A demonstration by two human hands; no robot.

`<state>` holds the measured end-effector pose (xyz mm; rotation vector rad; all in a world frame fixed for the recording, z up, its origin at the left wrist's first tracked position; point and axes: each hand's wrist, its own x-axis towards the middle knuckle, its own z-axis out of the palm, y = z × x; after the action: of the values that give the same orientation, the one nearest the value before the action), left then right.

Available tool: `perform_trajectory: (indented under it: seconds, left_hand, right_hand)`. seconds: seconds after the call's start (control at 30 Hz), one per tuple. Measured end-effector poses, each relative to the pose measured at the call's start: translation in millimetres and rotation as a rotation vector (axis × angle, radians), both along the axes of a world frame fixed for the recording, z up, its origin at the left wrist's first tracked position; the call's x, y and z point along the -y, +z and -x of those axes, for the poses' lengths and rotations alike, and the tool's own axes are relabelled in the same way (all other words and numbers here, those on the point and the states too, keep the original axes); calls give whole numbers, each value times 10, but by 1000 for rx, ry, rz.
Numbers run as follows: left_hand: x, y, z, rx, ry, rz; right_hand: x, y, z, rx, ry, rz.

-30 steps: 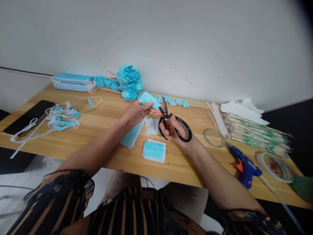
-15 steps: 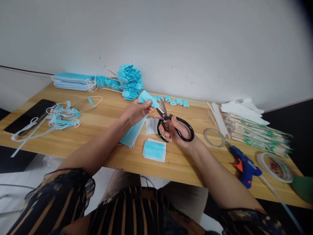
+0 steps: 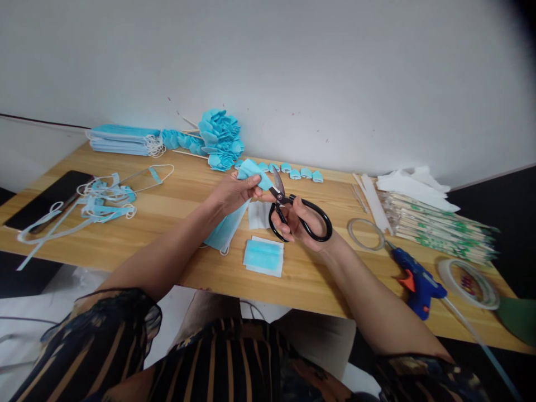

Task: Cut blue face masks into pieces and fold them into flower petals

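My left hand point(image 3: 239, 191) pinches a folded piece of blue mask fabric point(image 3: 254, 172) between thumb and fingers, above the middle of the table. My right hand point(image 3: 305, 223) grips black-handled scissors point(image 3: 319, 215), fingers through the loops. Their blades are apart, with the lower one at the fabric's right edge. Under my left hand lies a blue face mask point(image 3: 226, 231). Closer to me is a small stack of cut blue and white pieces point(image 3: 263, 255). A white piece point(image 3: 258, 215) lies partly hidden behind my hands.
At the back stand blue fabric flowers point(image 3: 220, 137), a stack of masks point(image 3: 123, 139) and a row of small blue curled pieces point(image 3: 295, 174). Mask scraps point(image 3: 106, 198) lie left. On the right are a blue glue gun point(image 3: 414, 282), tape rolls point(image 3: 469, 285) and packaged sticks point(image 3: 439, 226).
The blue fabric in my left hand has tilted and lowered slightly. The scissors have hardly moved, and the whole view has shifted a little.
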<state>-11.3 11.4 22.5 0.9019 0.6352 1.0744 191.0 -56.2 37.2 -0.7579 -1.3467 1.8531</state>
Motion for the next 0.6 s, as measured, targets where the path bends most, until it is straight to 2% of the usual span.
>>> perform_trajectory:
  seconds: [0.6]
  left_hand:
    - [-1, -9, -2, 31, -18, -45]
  right_hand:
    - [11, 7, 24, -24, -35, -6]
